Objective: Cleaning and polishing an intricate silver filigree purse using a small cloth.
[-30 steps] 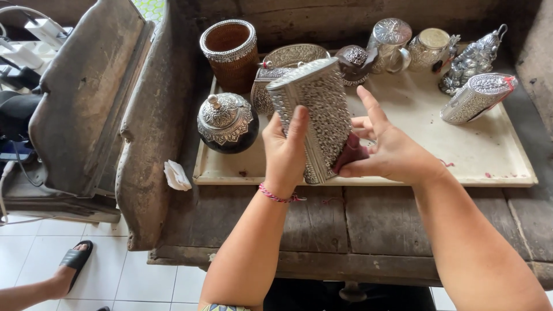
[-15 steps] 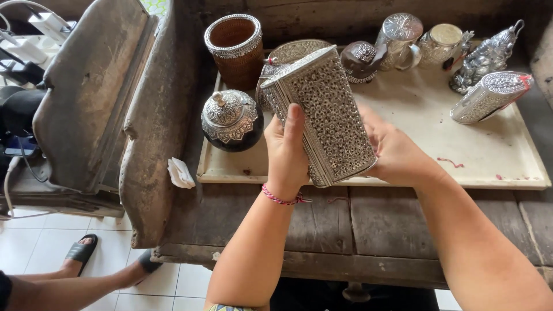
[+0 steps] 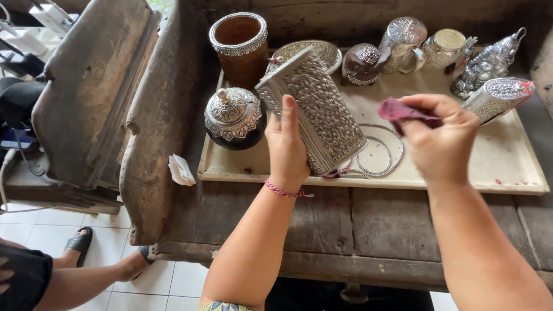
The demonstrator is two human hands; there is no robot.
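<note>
While the left hand (image 3: 286, 151) clamps the tall embossed silver box (image 3: 315, 109) tilted above the cream tray (image 3: 518, 173) at frame centre, the right hand (image 3: 440, 141) pinches a dark-red cloth (image 3: 397, 109) just right of it, seemingly mid-polish, needing the cloth brought to the metal.

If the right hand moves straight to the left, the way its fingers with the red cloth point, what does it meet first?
Probably the embossed silver box held by the left hand. The right hand pinches the red cloth beside its upper part, with nothing between them, though depth is uncertain.
</note>
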